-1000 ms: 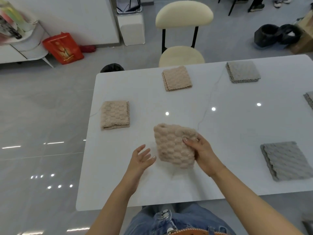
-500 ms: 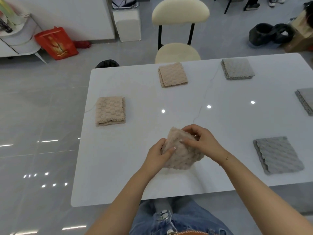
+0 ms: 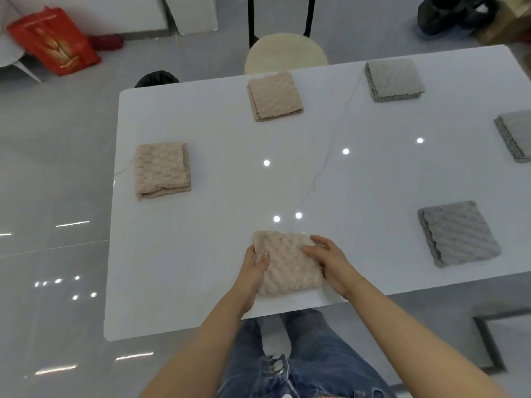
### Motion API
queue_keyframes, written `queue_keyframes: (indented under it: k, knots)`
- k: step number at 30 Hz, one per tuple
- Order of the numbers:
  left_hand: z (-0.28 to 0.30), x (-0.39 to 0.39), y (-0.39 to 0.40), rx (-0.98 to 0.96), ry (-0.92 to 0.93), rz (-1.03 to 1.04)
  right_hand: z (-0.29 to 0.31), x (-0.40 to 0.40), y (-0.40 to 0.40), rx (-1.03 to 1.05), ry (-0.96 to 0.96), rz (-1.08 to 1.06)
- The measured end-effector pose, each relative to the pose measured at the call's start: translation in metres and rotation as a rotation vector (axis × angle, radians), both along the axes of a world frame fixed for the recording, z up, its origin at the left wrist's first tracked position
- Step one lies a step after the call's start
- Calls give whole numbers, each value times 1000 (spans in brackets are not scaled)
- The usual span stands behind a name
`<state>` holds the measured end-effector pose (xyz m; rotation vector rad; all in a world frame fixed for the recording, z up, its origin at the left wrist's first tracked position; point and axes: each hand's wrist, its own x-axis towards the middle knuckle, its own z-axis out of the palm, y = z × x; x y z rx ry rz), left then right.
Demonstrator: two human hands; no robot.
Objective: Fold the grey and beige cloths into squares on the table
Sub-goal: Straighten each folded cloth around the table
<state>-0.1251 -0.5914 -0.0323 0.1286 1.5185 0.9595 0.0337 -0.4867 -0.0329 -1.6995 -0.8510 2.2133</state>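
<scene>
Glossy white table (image 3: 201, 254), rectangular with rounded corners, carries a thin grey vein across its top and reflects small round ceiling lights. Around it lies polished grey tile floor (image 3: 51, 196). 6 folded cloths are in view: 3 beige and 3 grey.

Beige cloth in hand (image 3: 287, 262): plush, with a raised bubble-like weave, folded to a rough square, lying flat at the near table edge. Left hand (image 3: 253, 271) grips its left edge, thumb on top and fingers curled at the side. Right hand (image 3: 330, 259) lies on its right edge, fingers extended flat on the pile.

Left beige cloth (image 3: 162, 169): checker-textured, folded square, near the left table edge. Far beige cloth (image 3: 274, 96): same weave, layered edges visible, at the far edge.

Near grey cloth (image 3: 458, 232): diagonal ribbed weave, folded square, right of the hands and well apart. Far grey cloth (image 3: 393, 79): folded square at the far edge. Right grey cloth (image 3: 515, 136): cut off by the frame.

1 cream-seated chair (image 3: 284, 53) with black legs stands beyond the table. 1 red bag (image 3: 54, 41) rests on the floor at far left.
</scene>
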Motion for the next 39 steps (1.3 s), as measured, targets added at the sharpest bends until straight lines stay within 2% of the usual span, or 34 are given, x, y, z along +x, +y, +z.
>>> queue_keyframes:
  k: [4,7,9,13,16,22,28,32,34,39]
  knots:
    - [-2,-1,2,20,1,9,9,-3,6,86,71,-99]
    - [5,-5,7,88,-84,66,17,-1,15,147,158,-141]
    - [6,-7,7,55,-67,43,18,3,21,223,142,-178]
    - [-2,-3,4,-108,213,-24,5,12,22,295,-31,-130]
    - [-3,2,3,-135,452,-92,-8,17,13,282,-196,-14]
    - [-11,0,-8,-122,665,-33,-19,12,-2,316,-289,162]
    - [-6,-3,-1,-170,599,-46,-20,0,-5,467,-419,377]
    - [-7,-7,-1,-181,646,-164,-24,17,-1,455,-468,481]
    - [-7,-5,-2,-139,685,-191,-22,22,0,464,-462,486]
    - [-5,-3,-7,-76,643,-65,-13,15,-3,566,-394,406]
